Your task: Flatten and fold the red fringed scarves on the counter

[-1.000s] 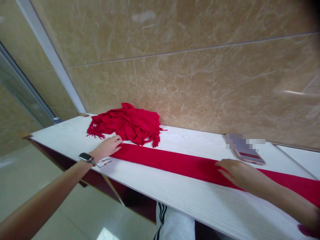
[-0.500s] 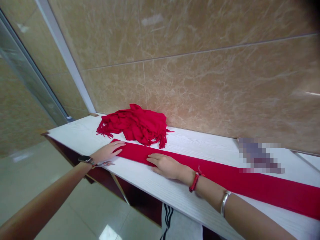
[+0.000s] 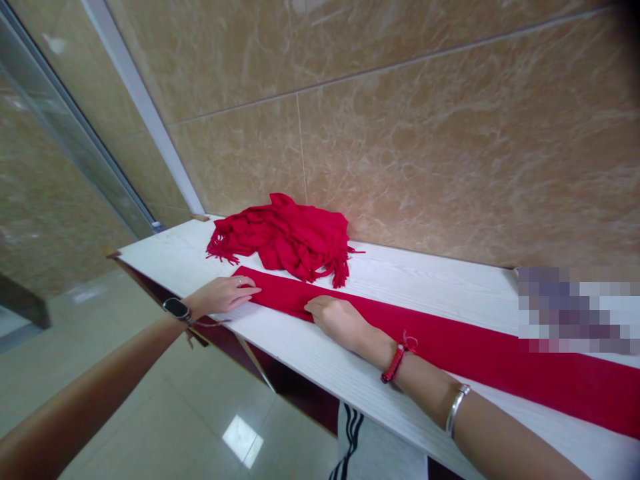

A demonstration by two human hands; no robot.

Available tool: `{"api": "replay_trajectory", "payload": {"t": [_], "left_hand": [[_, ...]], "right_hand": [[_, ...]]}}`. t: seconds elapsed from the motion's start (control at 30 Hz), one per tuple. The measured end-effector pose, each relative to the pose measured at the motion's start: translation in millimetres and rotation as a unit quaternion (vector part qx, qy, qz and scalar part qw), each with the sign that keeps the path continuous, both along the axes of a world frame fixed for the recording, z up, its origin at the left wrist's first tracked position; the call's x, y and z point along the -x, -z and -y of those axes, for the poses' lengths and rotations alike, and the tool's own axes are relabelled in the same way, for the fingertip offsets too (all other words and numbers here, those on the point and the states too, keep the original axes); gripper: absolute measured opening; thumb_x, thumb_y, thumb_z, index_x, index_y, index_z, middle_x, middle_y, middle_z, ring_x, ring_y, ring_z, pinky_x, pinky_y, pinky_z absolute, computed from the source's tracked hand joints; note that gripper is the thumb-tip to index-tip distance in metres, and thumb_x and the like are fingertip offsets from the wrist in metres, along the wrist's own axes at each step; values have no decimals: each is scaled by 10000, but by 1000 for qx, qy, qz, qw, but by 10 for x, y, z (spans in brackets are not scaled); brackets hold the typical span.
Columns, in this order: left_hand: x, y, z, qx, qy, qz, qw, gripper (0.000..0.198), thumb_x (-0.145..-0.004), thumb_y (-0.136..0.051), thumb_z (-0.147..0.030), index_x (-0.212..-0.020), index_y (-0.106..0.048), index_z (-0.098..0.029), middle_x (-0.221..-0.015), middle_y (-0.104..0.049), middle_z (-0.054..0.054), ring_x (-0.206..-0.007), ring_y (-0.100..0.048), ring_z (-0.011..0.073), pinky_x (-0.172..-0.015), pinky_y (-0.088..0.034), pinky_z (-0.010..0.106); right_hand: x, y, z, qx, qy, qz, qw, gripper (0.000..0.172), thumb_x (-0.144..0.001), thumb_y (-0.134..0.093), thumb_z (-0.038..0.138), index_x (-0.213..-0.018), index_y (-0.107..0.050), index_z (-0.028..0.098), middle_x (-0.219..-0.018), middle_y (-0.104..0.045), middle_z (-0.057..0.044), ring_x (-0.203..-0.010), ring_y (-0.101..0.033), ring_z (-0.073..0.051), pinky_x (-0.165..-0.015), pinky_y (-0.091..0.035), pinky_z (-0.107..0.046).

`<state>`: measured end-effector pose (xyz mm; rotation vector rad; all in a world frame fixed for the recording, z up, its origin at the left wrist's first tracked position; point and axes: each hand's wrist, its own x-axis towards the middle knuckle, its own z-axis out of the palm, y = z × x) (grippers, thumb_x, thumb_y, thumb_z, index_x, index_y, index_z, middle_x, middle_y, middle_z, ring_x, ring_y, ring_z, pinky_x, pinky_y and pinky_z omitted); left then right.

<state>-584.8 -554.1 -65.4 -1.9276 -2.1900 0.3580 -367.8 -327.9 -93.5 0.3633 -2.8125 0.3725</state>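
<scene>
A long red scarf (image 3: 425, 327) lies flat and folded into a strip along the white tabletop, running off to the right. My left hand (image 3: 227, 295) is at its far left end, fingers bent and closed on the end's edge. Closer to the middle, my right hand (image 3: 340, 321) is curled down, with its fingertips pinching the near edge of the strip. The thumbs are partly hidden. Behind the strip, against the wall, sits a crumpled red fringed scarf (image 3: 285, 233), which neither hand touches.
The narrow white table (image 3: 165, 257) stands against a tan marble-patterned wall (image 3: 425, 153). A blurred-out patch (image 3: 565, 310) covers something at the right. Light grey cloth with black stripes (image 3: 380, 443) shows below the front edge. Shiny floor tiles (image 3: 165, 407) lie to the left.
Both hands have gone from lying flat on the scarf to curled fingers at its edges. The view has shifted slightly, so the table appears further right.
</scene>
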Motion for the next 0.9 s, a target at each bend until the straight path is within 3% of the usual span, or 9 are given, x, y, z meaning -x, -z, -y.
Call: {"api": "replay_trajectory", "payload": {"t": [0.13,0.37,0.73,0.9], "left_hand": [[-1,13,7,-18,24,-26,999,324,-915,-354,-273,-1151,-568,-213,-1114,-570,94,-954,-551,179,-822,-441,291],[-66,9,-40,-44,42,-68,996,290,-910,-372,-218,-1094,-595,-197,-1011,-608,73,-848,-572,143,-723,-452,239],[-94,32,-31,20,75,-131,988,217,-843,-426,-79,-945,-606,-144,-946,-606,82,-893,-540,179,-775,-440,277],[-120,17,-4,22,81,-137,987,205,-852,-419,-95,-928,-605,-138,-920,-601,87,-859,-541,184,-763,-441,287]], "right_hand": [[-34,-54,30,-43,23,1,999,228,-836,-391,72,-900,-603,126,-865,-646,-93,-826,-592,-185,-686,-434,-256],[-49,-48,32,-80,32,-89,992,179,-847,-417,78,-881,-581,142,-800,-622,-45,-762,-572,-154,-654,-402,-242],[-109,-38,8,-170,-107,-106,974,138,-877,-423,121,-869,-561,119,-818,-614,-53,-788,-553,-159,-662,-400,-270],[-127,-29,-4,-191,-98,-92,972,120,-872,-437,127,-862,-556,123,-840,-605,-54,-795,-549,-161,-647,-400,-275]]}}
